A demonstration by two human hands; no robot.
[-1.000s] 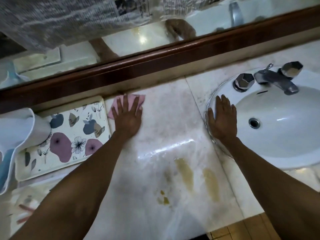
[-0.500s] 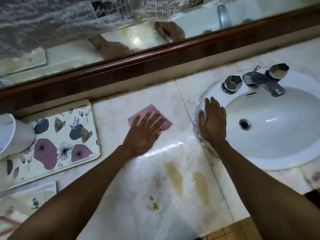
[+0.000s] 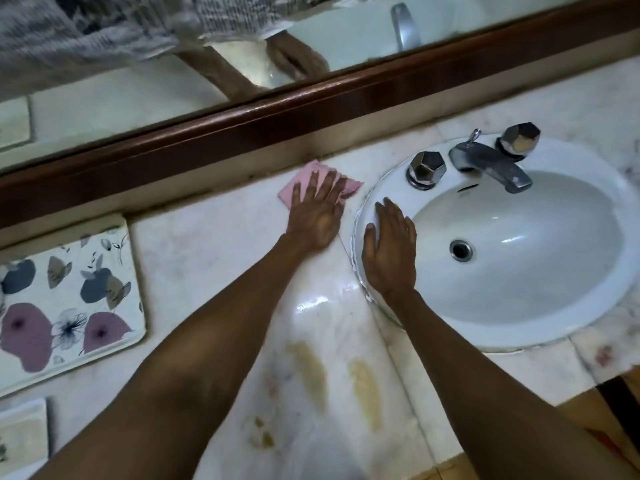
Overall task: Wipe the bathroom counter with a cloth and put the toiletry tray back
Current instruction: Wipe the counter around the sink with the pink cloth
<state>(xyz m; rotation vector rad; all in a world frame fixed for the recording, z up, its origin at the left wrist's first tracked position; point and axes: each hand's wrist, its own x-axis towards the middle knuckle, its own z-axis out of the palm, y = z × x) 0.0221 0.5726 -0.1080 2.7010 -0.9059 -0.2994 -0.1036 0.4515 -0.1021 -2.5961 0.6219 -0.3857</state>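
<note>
My left hand (image 3: 317, 213) presses flat on a pink cloth (image 3: 298, 183) at the back of the white marble counter (image 3: 214, 244), close to the wall strip and just left of the sink. Its fingers are spread over the cloth. My right hand (image 3: 389, 251) lies flat, fingers apart, on the left rim of the white sink (image 3: 540, 327) and holds nothing. The flowered toiletry tray (image 3: 69, 299) lies on the counter at the far left, with nothing on its visible part.
A metal faucet (image 3: 491, 166) with two faceted knobs (image 3: 426, 168) stands at the sink's back. Yellowish stains (image 3: 311, 368) mark the counter's front middle. A wood-framed mirror (image 3: 311, 109) runs along the back. A pale flat item (image 3: 20, 438) lies at the lower left.
My left hand has slid the pink cloth to the right and toward the back wall, from beside the tray to beside the sink. My right hand stays on the sink rim.
</note>
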